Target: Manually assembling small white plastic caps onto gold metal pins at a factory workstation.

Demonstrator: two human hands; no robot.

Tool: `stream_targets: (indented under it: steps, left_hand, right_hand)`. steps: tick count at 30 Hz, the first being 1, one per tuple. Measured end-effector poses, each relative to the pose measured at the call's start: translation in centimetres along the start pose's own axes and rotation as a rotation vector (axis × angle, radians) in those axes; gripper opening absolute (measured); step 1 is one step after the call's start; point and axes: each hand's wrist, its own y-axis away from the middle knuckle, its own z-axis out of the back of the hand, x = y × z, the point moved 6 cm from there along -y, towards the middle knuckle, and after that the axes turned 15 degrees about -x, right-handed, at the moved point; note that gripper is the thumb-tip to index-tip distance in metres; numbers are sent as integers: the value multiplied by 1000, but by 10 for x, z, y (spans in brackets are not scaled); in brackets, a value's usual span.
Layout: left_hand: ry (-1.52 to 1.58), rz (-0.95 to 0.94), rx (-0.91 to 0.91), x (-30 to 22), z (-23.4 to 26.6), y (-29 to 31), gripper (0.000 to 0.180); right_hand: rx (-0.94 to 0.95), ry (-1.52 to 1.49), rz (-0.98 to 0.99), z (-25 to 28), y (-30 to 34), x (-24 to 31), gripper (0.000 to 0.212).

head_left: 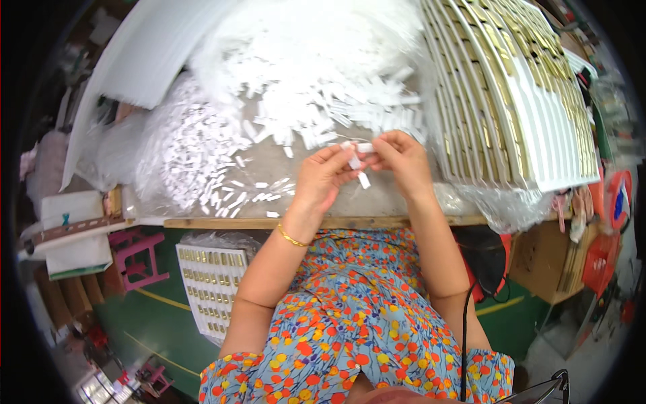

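Observation:
Over the near part of the table, my left hand (321, 176) and my right hand (402, 161) meet at the fingertips. My left fingers pinch a small white rectangular piece (354, 161). Between my right thumb and fingers is another short white piece (365, 147), close against the first. A further white piece (364, 180) shows just below the fingertips; whether it hangs or lies on the table I cannot tell. Beyond my hands spreads a heap of larger white pieces (316, 121). To the left lies a pile of smaller white pieces (195, 148).
Ridged white trays (548, 128) with rows of gold-coloured parts stand at the right. White foam sheeting (151, 60) lies at the far left. Below the table's wooden edge (269, 223) are a white tray of gold-coloured parts (208, 283) and a pink stool (138, 259).

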Motion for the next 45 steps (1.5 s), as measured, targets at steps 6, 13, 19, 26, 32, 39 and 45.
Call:
stream_targets:
  steps: [6, 13, 19, 26, 32, 39, 45]
  left_hand:
    - [28, 53, 61, 6, -7, 0, 21]
    - [-33, -111, 30, -17, 1, 5, 23]
    - [-140, -376, 29, -25, -4, 6, 24]
    - [-259, -566, -2, -23, -10, 14, 22]
    - [-427, -642, 5, -24, -12, 19, 27]
    - [-506, -709, 42, -23, -12, 18, 30]
    - [-252, -492, 166, -22, -20, 25, 29]
  right_hand:
    - [17, 80, 76, 15, 19, 5, 10]
    - [-34, 250, 243, 1, 31, 14, 18]
    - [-125, 148, 496, -10, 40, 19, 25]
    - [-153, 200, 577, -13, 45, 19, 24]
    - [-135, 240, 622, -14, 46, 22, 25]
    - [-152, 191, 525, -14, 41, 15, 24]
    - [-268, 519, 883, -17, 51, 33, 24]
